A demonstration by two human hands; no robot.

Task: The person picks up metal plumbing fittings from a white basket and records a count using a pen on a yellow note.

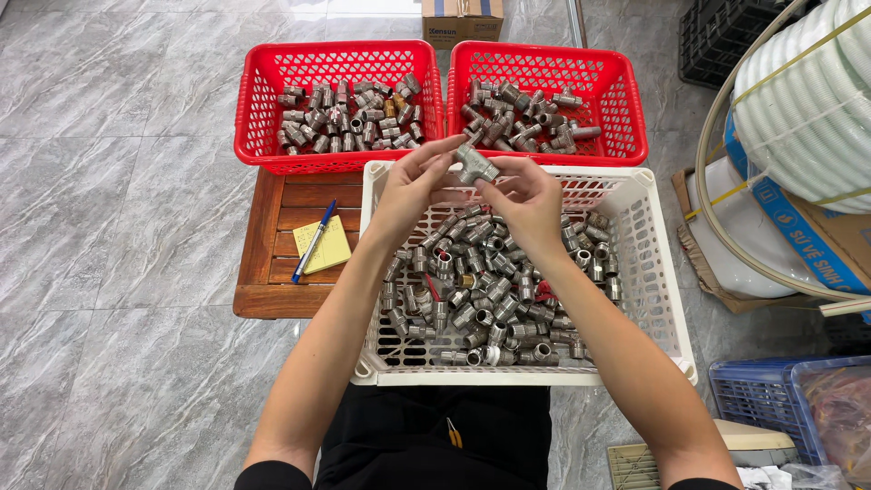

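Both hands meet above the far end of a white plastic basket (658, 272) that holds several grey metal pipe fittings. My left hand (413, 186) and my right hand (526, 200) together hold one metal tee fitting (475, 164) by their fingertips. Beyond the white basket stand two red baskets: the left red basket (259, 100) and the right red basket (626, 100), each with several metal fittings inside.
A low wooden stool (272, 263) at the left carries a yellow notepad (328, 245) and a blue pen (313, 242). A cardboard box (461, 20) stands at the back. Coiled white hose (798, 118) and boxes crowd the right. A blue crate (771, 395) is at lower right. The floor is grey marble tile.
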